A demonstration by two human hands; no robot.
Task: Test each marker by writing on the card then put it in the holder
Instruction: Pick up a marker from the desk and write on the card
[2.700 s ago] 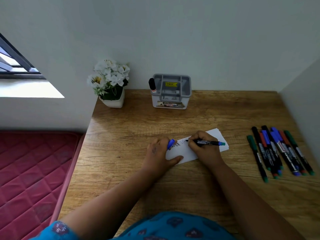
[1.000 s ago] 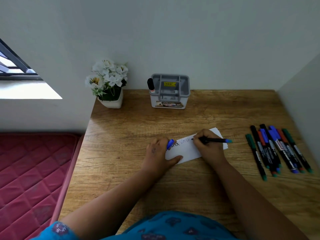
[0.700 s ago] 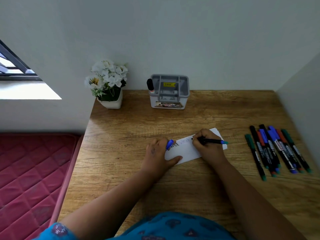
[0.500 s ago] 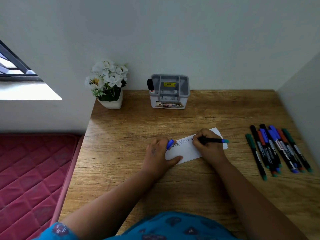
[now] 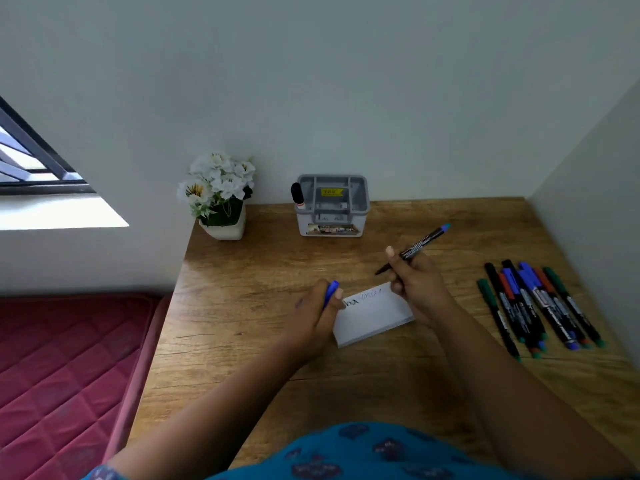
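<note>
On the desk (image 5: 242,327), my left hand (image 5: 313,315) grips the blue cap (image 5: 330,292) beside the card (image 5: 374,315); my right hand (image 5: 417,285) has lifted the marker (image 5: 414,249) off its fresh scribble, so capping comes next, then the holder (image 5: 331,206) at the back

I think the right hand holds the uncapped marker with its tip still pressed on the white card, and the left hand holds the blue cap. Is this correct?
Not quite. In the head view the right hand holds the uncapped marker lifted above the table, its tip clear of the white card, not pressed on it. The rest holds: the left hand holds the blue cap.
</note>
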